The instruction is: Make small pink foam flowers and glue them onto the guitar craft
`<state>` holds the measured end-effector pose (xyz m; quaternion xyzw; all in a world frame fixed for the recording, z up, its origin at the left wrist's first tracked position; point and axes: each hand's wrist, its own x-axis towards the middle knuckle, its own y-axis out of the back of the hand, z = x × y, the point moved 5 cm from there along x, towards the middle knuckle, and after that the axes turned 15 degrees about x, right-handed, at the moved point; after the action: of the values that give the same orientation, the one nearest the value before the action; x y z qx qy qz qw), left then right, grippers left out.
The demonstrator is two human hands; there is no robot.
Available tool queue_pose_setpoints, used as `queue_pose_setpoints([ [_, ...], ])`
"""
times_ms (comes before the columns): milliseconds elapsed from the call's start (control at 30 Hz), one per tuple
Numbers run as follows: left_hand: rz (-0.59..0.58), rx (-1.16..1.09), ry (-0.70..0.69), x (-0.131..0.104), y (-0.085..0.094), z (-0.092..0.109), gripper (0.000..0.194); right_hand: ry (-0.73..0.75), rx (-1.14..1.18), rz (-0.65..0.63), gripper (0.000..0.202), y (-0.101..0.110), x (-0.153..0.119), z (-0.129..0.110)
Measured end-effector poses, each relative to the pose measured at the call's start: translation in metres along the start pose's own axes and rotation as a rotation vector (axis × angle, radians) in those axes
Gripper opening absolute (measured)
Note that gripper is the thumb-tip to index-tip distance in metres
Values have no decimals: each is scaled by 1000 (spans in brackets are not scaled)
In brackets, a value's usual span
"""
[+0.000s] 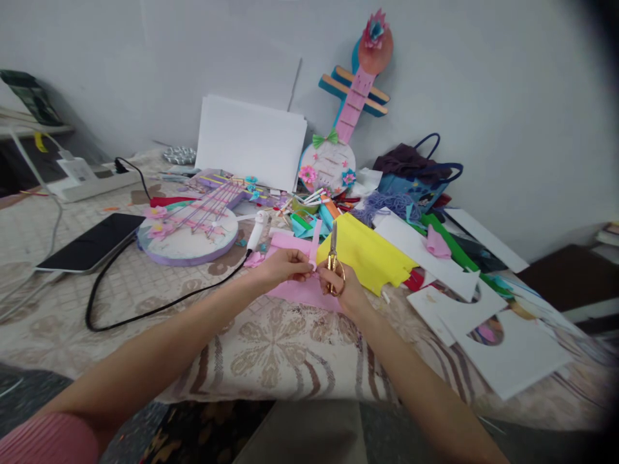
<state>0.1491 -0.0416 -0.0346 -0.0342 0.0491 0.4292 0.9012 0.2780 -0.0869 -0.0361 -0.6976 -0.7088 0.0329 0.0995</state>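
My left hand (pixel 291 265) is closed, its fingertips pinching a narrow pink paper strip (pixel 316 240) that stands up between my hands. Close beside it, my right hand (pixel 342 289) grips gold-handled scissors (pixel 333 254) with the blades pointing up and away. The right fingertips also meet near the lower end of the strip; whether they pinch it is hard to make out. Below both hands lies a sheet of pink paper (pixel 309 293). Yellow paper (pixel 370 251) spreads just past the right hand, and a white glue gun (pixel 258 232) with a black cord rests beyond the left.
A round decorated paper instrument (pixel 188 248) and a tablet (pixel 97 241) lie at left. Another instrument (pixel 345 129) leans against the wall. White cut-out boards (pixel 520 354) cover the right side. A blue bag (pixel 411 190) stands behind purple yarn (pixel 389 206). The glue gun's cord (pixel 159 314) loops across the tablecloth.
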Motion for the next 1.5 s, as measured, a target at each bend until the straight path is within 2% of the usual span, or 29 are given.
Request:
queue_pose_setpoints([
  [167, 9, -30, -10, -2, -1, 3, 25, 17, 13, -10, 18, -1, 0, 0],
  [500, -12, 138, -53, 2, 1, -3, 28, 0, -35, -44, 17, -4, -2, -1],
  [633, 6, 14, -56, -1, 2, 5, 27, 8, -35, -32, 32, -7, -3, -3],
  [767, 67, -124, -67, -2, 8, 11, 25, -37, -64, -92, 43, -15, -8, -5],
  [1067, 137, -150, -170, 2, 19, 14, 25, -68, -226, -109, 43, -15, -11, 1],
  [1500, 225, -201, -193, -1, 13, 11, 25, -9, -337, -85, 43, -12, -10, 4],
])
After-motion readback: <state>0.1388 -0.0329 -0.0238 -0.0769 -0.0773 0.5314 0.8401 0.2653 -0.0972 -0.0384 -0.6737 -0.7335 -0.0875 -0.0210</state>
